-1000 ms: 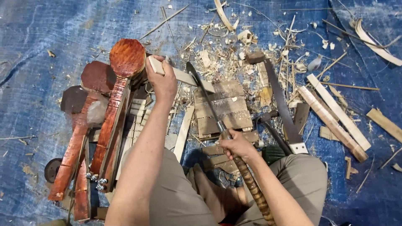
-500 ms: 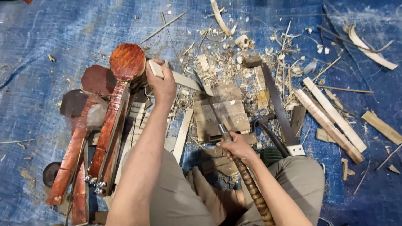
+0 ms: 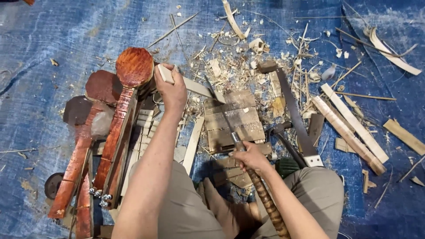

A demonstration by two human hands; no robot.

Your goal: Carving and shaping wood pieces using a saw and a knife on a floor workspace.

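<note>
Pale wood strip [image 3: 195, 86] gripped by left hand [image 3: 171, 90]; right hand [image 3: 249, 156] clenches knife [image 3: 230, 128] handle. Risk: blade slipping toward left fingers across chopping block [image 3: 234, 119].

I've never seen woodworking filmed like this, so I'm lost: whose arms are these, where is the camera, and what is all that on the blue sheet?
The camera sits on the person's head and looks down, so both arms are their own, with their knees at the bottom. The left hand grips a pale wooden strip. The right hand holds a long knife by its wrapped handle, the blade lying over a worn wooden block. On the blue tarp lie reddish instrument necks with round heads at left, a hand saw and pale slats at right, and wood shavings scattered beyond the block.
</note>
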